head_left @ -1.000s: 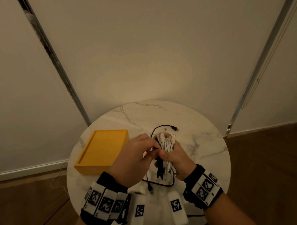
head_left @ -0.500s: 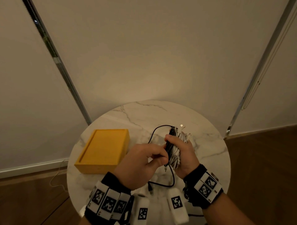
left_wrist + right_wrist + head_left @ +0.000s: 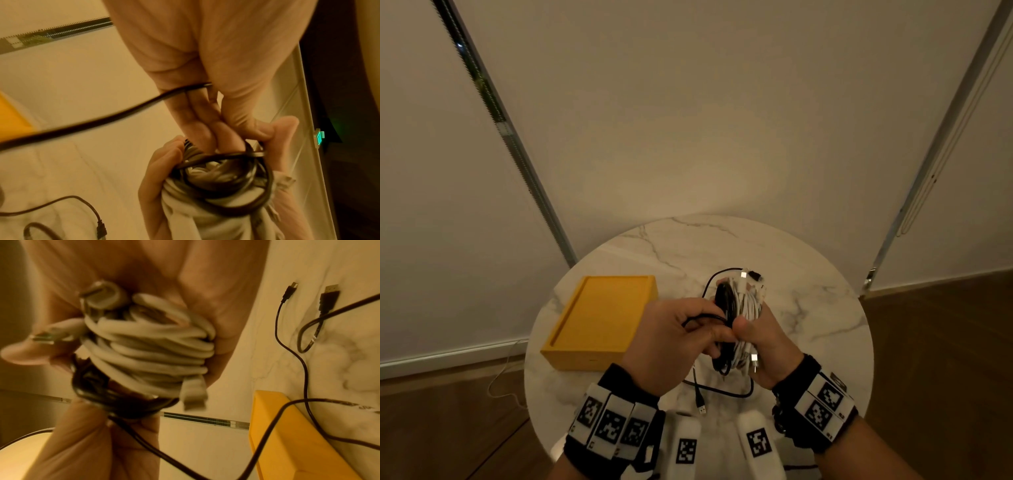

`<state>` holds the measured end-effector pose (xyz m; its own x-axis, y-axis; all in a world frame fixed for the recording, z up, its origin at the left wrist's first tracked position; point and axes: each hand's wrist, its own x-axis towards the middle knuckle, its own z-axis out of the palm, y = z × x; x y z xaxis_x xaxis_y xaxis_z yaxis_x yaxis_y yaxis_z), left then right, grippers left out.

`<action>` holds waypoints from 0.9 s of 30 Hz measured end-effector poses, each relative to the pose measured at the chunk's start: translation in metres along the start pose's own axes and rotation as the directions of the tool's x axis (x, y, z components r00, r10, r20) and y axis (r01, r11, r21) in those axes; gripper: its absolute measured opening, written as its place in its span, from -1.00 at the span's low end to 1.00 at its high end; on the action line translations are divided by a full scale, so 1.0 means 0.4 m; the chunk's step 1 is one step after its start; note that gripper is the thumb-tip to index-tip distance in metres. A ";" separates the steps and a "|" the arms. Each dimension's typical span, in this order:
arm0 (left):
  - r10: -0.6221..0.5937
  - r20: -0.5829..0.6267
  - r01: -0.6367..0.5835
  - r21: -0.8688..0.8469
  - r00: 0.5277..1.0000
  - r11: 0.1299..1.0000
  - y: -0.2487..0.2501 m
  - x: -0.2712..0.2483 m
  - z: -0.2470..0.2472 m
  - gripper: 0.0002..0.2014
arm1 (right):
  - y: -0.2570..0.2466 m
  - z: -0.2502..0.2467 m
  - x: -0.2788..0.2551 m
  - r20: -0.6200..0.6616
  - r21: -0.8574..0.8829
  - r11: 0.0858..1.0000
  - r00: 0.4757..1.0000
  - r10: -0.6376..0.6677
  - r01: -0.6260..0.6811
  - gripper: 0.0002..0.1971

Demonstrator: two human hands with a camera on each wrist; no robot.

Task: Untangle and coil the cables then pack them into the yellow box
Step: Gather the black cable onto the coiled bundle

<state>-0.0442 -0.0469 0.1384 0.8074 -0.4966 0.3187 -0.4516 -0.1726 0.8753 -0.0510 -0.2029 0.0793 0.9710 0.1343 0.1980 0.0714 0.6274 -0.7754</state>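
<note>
Hands meet over the round marble table [image 3: 808, 274], both busy with one fat bundle [image 3: 739, 318] of cables. Right hand [image 3: 767, 349] is clenched around that bundle, thumb across the front, holding it upright above the table's middle. Most of the loops are white, and you can see them stacked up against the palm in the right wrist view [image 3: 152, 344], with a couple of white plugs poking out. On the side of the bundle facing the box sits a smaller black coil [image 3: 724, 301], pressed against the white loops.

Left hand [image 3: 671, 342] is right beside the bundle, fingers curled, pinching a strand of black cable [image 3: 115, 113] between thumb and fingers. That strand runs straight into the black coil, so it's the same cable. Its loose tail [image 3: 722, 390] droops down under the hands onto the table edge nearest the person, ending in a USB plug [image 3: 701, 407]. Another black loop sticks out past the top of the bundle toward the wall.

Yellow box [image 3: 602, 315] sits on the table just to the left of the hands, not touching them. Can't tell from here whether it's open. None of the cables are in it yet. Both wrists wear black bands with white marker tags.
</note>
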 end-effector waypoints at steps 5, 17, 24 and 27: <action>0.036 0.087 -0.043 0.073 0.996 0.996 -0.005 0.003 -0.012 -0.81 | -0.019 0.020 -0.004 0.085 0.002 0.998 0.995 0.059 -0.060 -0.25; 0.112 -0.097 -0.096 0.155 0.989 0.983 0.006 0.015 -0.020 -0.83 | -0.015 0.027 -0.010 -0.012 -0.084 0.987 0.991 0.135 -0.135 -0.29; 0.269 -0.008 -0.248 0.367 0.963 0.897 -0.051 0.024 -0.034 -0.90 | -0.017 0.017 -0.018 -0.023 0.076 0.987 0.989 0.146 -0.144 -0.30; 0.306 -0.117 -0.252 0.337 0.945 0.907 -0.064 0.016 -0.024 -0.80 | -0.018 0.012 -0.018 -0.039 0.060 0.991 0.991 0.126 -0.123 -0.37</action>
<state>-0.0237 -0.0374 0.1215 0.6687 -0.4226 0.6118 -0.7415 -0.3179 0.5909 -0.0598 -0.2046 0.0864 0.9804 0.1821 0.0753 -0.0628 0.6508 -0.7567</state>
